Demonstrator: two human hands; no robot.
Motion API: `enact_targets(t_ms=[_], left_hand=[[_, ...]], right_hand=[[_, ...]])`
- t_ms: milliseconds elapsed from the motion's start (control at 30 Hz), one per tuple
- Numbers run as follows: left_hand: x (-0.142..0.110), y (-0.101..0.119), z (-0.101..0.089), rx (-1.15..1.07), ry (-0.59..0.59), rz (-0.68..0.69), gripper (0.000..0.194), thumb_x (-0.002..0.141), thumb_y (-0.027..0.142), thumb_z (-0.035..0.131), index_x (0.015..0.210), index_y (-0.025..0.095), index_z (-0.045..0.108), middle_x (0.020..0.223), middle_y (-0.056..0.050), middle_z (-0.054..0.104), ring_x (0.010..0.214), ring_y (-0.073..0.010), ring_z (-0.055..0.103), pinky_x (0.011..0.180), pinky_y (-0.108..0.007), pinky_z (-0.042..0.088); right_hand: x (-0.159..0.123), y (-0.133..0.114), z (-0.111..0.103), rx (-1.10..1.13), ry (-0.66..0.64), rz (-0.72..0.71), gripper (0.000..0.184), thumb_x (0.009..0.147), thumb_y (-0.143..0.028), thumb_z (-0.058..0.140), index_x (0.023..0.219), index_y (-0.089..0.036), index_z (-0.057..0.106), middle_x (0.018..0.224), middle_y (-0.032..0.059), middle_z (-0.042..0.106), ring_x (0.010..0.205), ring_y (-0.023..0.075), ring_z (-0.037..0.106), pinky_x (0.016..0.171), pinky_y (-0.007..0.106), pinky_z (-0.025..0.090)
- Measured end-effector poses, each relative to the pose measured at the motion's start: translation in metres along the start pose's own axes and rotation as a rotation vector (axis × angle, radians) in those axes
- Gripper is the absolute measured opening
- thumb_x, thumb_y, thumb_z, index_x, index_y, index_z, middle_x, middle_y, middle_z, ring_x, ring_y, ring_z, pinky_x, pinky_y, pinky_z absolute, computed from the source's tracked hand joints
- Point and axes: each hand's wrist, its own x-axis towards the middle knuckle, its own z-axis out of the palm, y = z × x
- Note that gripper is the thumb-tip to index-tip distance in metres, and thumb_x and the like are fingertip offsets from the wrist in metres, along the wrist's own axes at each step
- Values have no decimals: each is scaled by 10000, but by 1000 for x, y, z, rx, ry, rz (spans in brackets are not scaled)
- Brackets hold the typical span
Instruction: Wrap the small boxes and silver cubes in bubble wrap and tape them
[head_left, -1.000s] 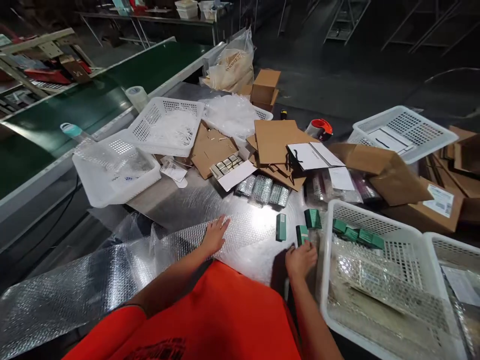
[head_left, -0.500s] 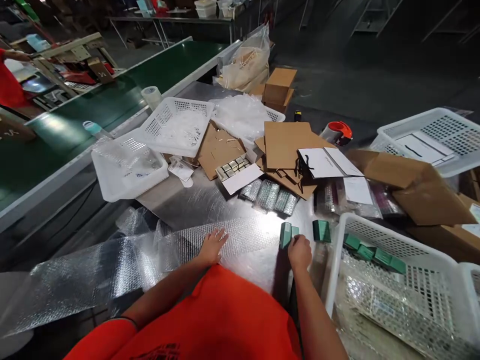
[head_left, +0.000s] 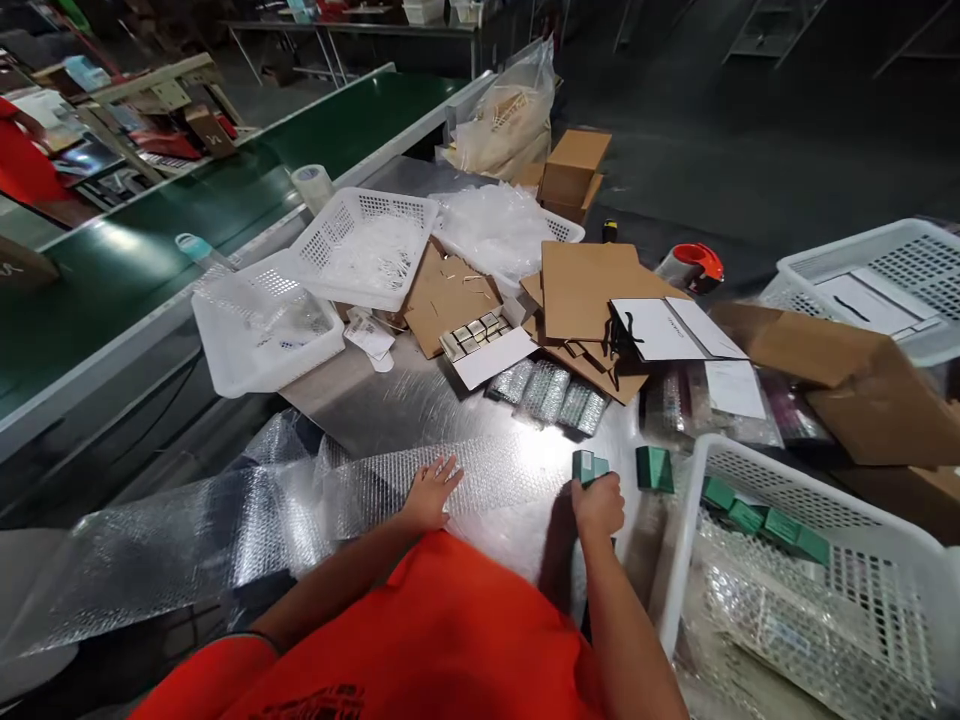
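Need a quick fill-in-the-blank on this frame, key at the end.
1. The hand on the bubble wrap is the ____ one.
2. The right hand holds a small box coloured ____.
3. The perforated basket nearest it is ____.
4. In the image, the tape dispenser lies ____ of the cardboard sheet.

left; green; white; right

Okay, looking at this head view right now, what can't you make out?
Head view: lower ends of the green boxes, hidden by the right hand.
Head view: print on the box label, too small.
Head view: bubble wrap under the left hand, covered by it.
Head view: near end of the lower-right basket, cut off by the bottom edge.
Head view: part of the person at far left, cut off by the left edge.
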Motion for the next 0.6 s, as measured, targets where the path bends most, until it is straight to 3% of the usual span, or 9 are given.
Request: enact_targets(t_ms=[100, 200, 300, 400, 500, 600], left_hand=[[0, -1, 1, -20, 3, 12, 972, 715, 228, 689, 1594, 253, 276, 1691, -94, 82, 1549, -377, 115, 1212, -589, 158], [0, 0, 2, -41, 21, 9, 916, 744, 218, 668, 1584, 234, 304, 1690, -97, 110, 1543, -374, 141, 1214, -586, 153], [0, -1, 4, -112, 66, 3, 833, 782, 202, 635, 1563, 230, 348, 1684, -91, 169, 1544, -349, 157, 1219, -563, 167], [-1, -6, 5, -217, 132, -10, 786, 797, 168, 615, 1544, 198, 373, 1676, -113, 200, 1539, -301, 206, 1226, -515, 205], [0, -18, 3, -306, 170, 5, 643, 815, 122, 583, 1450, 150, 495, 1651, -135, 272, 1514, -279, 286, 1224, -482, 253], [4, -31, 0, -397, 197, 41, 548, 817, 67, 561, 1360, 136, 582, 1597, -125, 391, 1474, -270, 368, 1232, -446, 280]], right_hand=[[-1, 10, -9, 48, -42, 30, 632, 888, -432, 572, 1393, -82, 423, 1204, 238, 665, 1124, 358, 655, 873, 443, 520], [-14, 9, -6, 198, -144, -62, 674, 822, -467, 636, 1390, -146, 469, 1183, 183, 699, 1096, 337, 673, 875, 430, 525], [-41, -16, 14, 324, -290, -248, 548, 783, -405, 663, 1267, -161, 574, 1155, 128, 720, 1064, 272, 688, 869, 347, 529], [-73, -55, 37, 336, -397, -348, 463, 782, -355, 659, 1190, -144, 599, 1088, 103, 734, 979, 218, 706, 813, 279, 525], [-96, -88, 52, 273, -389, -347, 478, 784, -359, 657, 1199, -133, 581, 1061, 124, 724, 948, 259, 702, 778, 330, 521], [-110, -105, 62, 119, -226, -369, 483, 801, -362, 642, 1211, -120, 557, 1108, 179, 689, 1023, 321, 663, 816, 391, 504]])
